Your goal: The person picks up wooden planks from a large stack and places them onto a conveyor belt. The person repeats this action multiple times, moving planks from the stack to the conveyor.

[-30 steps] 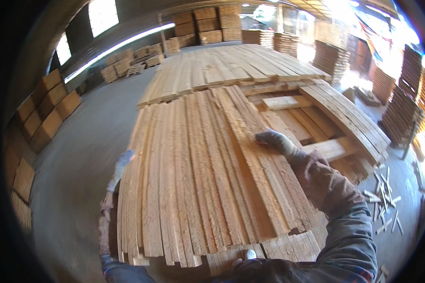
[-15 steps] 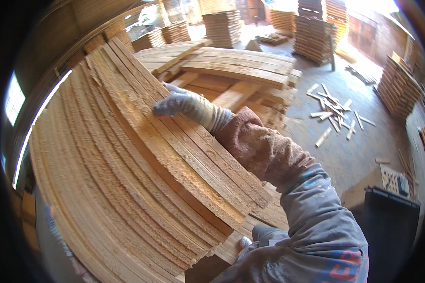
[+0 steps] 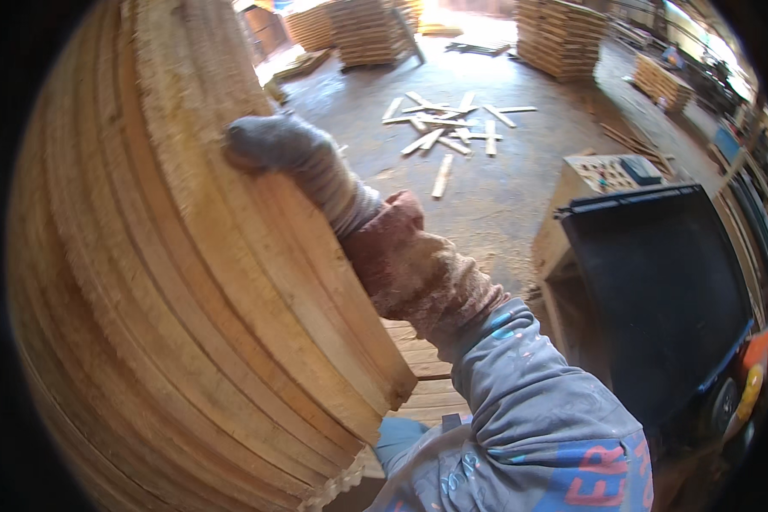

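Observation:
A thick bundle of rough-sawn wooden boards (image 3: 205,256) fills the left half of the head view, tilted and close to me. The boards lie face to face, and their narrow edges show as long curving bands. My right hand (image 3: 290,158), in a dusty grey knit glove, is closed over the bundle's right side. Its thumb lies across the board edges, while the other fingers are mostly hidden behind the wood. A brownish cuff and a grey printed sleeve cover that arm. My left hand is out of sight.
Thin wood offcuts (image 3: 448,124) lie scattered on the concrete floor (image 3: 358,111). Stacked lumber (image 3: 559,38) stands at the back. On the right are a black panel (image 3: 657,290) and a wooden box (image 3: 572,192) with a perforated top. Planks (image 3: 431,397) lie below my arm.
My view has swung to the right, bringing the black panel further in and taking the board pile behind the bundle out of sight. The bundle looks closer and steeper, my right hand still on it.

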`<state>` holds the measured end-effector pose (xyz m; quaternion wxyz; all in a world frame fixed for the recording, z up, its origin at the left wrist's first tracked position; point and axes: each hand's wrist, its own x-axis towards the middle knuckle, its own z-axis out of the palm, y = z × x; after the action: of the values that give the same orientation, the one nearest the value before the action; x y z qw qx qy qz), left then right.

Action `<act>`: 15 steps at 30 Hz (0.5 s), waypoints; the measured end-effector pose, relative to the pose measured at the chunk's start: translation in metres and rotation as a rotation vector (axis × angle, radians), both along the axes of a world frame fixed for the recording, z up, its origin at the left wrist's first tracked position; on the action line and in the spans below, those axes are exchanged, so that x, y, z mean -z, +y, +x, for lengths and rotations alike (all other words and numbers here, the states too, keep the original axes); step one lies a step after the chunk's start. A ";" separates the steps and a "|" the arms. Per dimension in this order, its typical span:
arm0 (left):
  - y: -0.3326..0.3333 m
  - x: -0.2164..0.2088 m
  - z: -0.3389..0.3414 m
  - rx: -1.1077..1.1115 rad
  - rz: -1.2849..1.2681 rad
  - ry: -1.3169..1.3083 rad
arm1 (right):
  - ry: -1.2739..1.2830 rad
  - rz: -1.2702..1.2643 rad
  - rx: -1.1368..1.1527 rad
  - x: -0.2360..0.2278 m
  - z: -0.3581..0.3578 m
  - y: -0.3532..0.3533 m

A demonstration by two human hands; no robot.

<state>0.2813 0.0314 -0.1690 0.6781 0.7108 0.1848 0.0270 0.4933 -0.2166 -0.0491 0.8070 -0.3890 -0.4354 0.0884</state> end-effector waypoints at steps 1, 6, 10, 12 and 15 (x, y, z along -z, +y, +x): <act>-0.010 0.003 0.027 0.075 -0.007 -0.004 | 0.020 0.021 0.054 0.001 0.009 -0.026; -0.101 0.029 0.178 0.419 -0.028 -0.035 | -0.172 0.096 0.148 0.110 0.059 -0.207; -0.203 0.034 0.295 0.717 -0.057 -0.025 | -0.151 -0.283 0.871 0.198 0.004 -0.378; -0.272 0.038 0.351 0.869 -0.070 -0.031 | 0.082 -0.310 1.081 0.230 -0.047 -0.446; -0.402 0.068 0.435 1.082 -0.106 -0.067 | 0.401 -0.118 1.320 0.231 -0.104 -0.478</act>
<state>0.7160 -0.3710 -0.2366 0.6355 0.6681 -0.2282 -0.3126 0.3888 -0.6943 -0.2802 0.7345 -0.5920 0.0556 -0.3272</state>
